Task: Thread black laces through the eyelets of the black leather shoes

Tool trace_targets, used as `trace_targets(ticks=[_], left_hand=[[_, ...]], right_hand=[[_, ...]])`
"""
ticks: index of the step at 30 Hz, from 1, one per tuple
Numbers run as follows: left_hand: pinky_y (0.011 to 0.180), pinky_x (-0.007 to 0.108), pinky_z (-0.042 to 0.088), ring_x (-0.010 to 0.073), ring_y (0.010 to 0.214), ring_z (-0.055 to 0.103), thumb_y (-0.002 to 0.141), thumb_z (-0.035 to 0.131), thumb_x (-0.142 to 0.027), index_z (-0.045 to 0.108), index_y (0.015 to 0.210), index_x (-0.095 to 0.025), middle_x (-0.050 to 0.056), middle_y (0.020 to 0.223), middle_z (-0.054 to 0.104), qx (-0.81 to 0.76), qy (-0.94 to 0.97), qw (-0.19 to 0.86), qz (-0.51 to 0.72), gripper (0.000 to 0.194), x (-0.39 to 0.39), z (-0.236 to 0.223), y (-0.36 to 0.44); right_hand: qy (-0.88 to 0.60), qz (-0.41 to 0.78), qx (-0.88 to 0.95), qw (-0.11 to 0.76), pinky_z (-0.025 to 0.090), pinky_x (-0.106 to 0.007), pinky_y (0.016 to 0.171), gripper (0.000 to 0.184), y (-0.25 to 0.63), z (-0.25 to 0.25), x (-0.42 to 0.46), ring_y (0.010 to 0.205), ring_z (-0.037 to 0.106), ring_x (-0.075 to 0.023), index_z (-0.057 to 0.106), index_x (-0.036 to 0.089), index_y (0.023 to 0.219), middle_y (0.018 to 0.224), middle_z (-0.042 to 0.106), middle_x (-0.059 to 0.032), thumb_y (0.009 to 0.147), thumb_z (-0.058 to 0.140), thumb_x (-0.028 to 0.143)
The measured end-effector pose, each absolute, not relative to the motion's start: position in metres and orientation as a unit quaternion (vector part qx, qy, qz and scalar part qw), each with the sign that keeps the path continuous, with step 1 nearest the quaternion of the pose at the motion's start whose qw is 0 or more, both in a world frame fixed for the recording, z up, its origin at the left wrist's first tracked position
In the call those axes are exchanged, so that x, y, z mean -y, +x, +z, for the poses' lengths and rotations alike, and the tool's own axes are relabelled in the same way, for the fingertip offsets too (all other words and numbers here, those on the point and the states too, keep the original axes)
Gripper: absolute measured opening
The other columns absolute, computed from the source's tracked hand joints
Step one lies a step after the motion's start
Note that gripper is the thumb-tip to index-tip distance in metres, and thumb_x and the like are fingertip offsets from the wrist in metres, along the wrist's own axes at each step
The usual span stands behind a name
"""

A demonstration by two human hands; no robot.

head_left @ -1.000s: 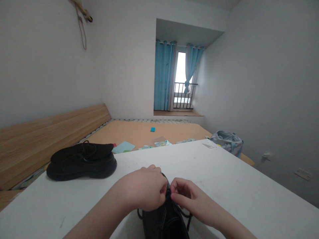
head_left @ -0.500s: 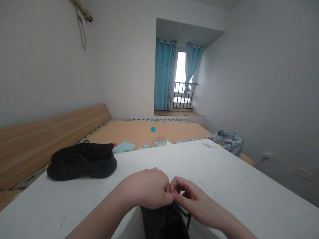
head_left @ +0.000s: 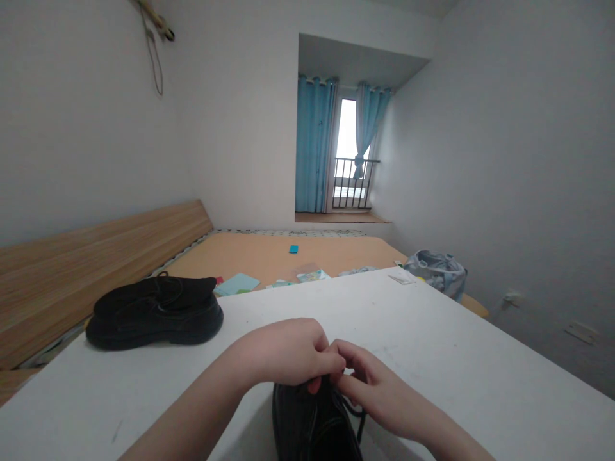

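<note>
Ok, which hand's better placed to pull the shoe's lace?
Right, probably: the right hand sits beside the lace hanging off the shoe; the left hand is bunched above the shoe's top.

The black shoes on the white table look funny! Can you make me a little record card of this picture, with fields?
Left hand: at the top of a black leather lace-up shoe
Right hand: beside the thin black shoelace
Other shoe: second black lace-up shoe, apart on the left
Surface: white rectangular table
</note>
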State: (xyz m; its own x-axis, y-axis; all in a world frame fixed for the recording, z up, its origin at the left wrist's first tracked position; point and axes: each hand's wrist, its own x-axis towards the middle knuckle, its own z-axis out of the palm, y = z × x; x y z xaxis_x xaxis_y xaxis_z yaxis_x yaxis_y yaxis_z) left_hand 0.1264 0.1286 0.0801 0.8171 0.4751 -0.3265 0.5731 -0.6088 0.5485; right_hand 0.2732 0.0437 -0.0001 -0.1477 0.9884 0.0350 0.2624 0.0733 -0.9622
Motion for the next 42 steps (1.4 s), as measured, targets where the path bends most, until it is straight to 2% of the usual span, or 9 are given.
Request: trace_targets(ticks=[4, 8, 11, 15, 20, 26, 32, 37, 42], left_hand=[[0.044, 0.023, 0.029, 0.0107, 0.048, 0.043, 0.081, 0.039, -0.049, 0.062, 0.069, -0.016, -0.002, 0.052, 0.048, -0.293, 0.885, 0.357, -0.062, 0.043, -0.129, 0.085, 0.123], [0.051, 0.021, 0.035, 0.0100, 0.054, 0.046, 0.086, 0.035, -0.050, 0.054, 0.065, -0.016, -0.001, 0.060, 0.053, -0.240, 0.865, 0.438, 0.048, 0.045, -0.125, 0.097, 0.116], [0.054, 0.021, 0.037, 0.0097, 0.056, 0.047, 0.088, 0.036, -0.047, 0.051, 0.064, -0.016, -0.002, 0.060, 0.054, -0.216, 0.863, 0.445, 0.099, 0.042, -0.119, 0.104, 0.115], [0.052, 0.021, 0.033, 0.0089, 0.055, 0.045, 0.089, 0.035, -0.041, 0.052, 0.065, -0.017, -0.004, 0.059, 0.052, -0.208, 0.880, 0.414, 0.103, 0.038, -0.113, 0.104, 0.116], [0.049, 0.023, 0.028, 0.0092, 0.056, 0.045, 0.089, 0.035, -0.041, 0.051, 0.060, -0.017, -0.003, 0.059, 0.054, -0.225, 0.908, 0.334, 0.117, 0.040, -0.110, 0.103, 0.117], [0.049, 0.024, 0.026, 0.0102, 0.056, 0.044, 0.087, 0.038, -0.040, 0.054, 0.061, -0.017, -0.002, 0.061, 0.055, -0.243, 0.925, 0.276, 0.098, 0.038, -0.113, 0.103, 0.115], [0.050, 0.026, 0.025, 0.0123, 0.058, 0.047, 0.087, 0.038, -0.040, 0.059, 0.063, -0.019, 0.000, 0.063, 0.058, -0.269, 0.937, 0.213, 0.068, 0.038, -0.118, 0.101, 0.112], [0.051, 0.028, 0.026, 0.0150, 0.060, 0.050, 0.085, 0.040, -0.042, 0.062, 0.063, -0.019, 0.002, 0.063, 0.060, -0.335, 0.928, 0.156, 0.043, 0.038, -0.123, 0.102, 0.107], [0.048, 0.026, 0.026, 0.0127, 0.056, 0.048, 0.087, 0.036, -0.049, 0.063, 0.069, -0.020, -0.002, 0.061, 0.056, -0.335, 0.919, 0.201, 0.053, 0.043, -0.122, 0.110, 0.099]], right_hand=[[-0.519, 0.441, 0.605, 0.412, 0.032, -0.022, 0.054, 0.002, 0.274, -0.004, -0.045, 0.061, 0.037, -0.0097, 0.050, 0.019, 0.082, 0.076, 0.045, 0.0029, 0.083, 0.049, 0.019], [-0.534, 0.428, 0.618, 0.387, 0.034, -0.024, 0.057, 0.007, 0.272, 0.001, -0.042, 0.067, 0.043, -0.0124, 0.054, 0.019, 0.086, 0.079, 0.050, 0.0009, 0.084, 0.048, 0.021], [-0.537, 0.345, 0.675, 0.370, 0.038, -0.028, 0.068, 0.012, 0.270, 0.005, -0.039, 0.080, 0.049, -0.0168, 0.057, 0.020, 0.088, 0.087, 0.055, -0.0021, 0.087, 0.045, 0.021], [-0.523, 0.229, 0.733, 0.370, 0.037, -0.032, 0.082, 0.014, 0.270, 0.004, -0.037, 0.091, 0.048, -0.0193, 0.059, 0.023, 0.089, 0.097, 0.056, -0.0034, 0.088, 0.045, 0.019], [-0.507, 0.334, 0.691, 0.392, 0.037, -0.034, 0.085, 0.016, 0.273, -0.003, -0.043, 0.095, 0.046, -0.0206, 0.061, 0.023, 0.088, 0.098, 0.055, -0.0034, 0.089, 0.047, 0.031], [-0.498, 0.448, 0.594, 0.445, 0.035, -0.034, 0.086, 0.031, 0.270, -0.010, -0.047, 0.094, 0.046, -0.0219, 0.059, 0.019, 0.074, 0.094, 0.051, -0.0038, 0.081, 0.057, 0.049], [-0.464, 0.519, 0.536, 0.478, 0.033, -0.032, 0.085, 0.031, 0.269, -0.006, -0.044, 0.090, 0.046, -0.0192, 0.059, 0.018, 0.077, 0.089, 0.051, -0.0021, 0.084, 0.055, 0.048], [-0.463, 0.545, 0.486, 0.502, 0.031, -0.030, 0.075, 0.032, 0.271, -0.002, -0.042, 0.079, 0.042, -0.0172, 0.059, 0.017, 0.073, 0.078, 0.048, -0.0007, 0.082, 0.057, 0.048], [-0.400, 0.604, 0.413, 0.552, 0.034, -0.029, 0.073, 0.024, 0.276, -0.006, -0.046, 0.078, 0.046, -0.0163, 0.063, 0.015, 0.074, 0.078, 0.054, -0.0017, 0.081, 0.059, 0.038]])
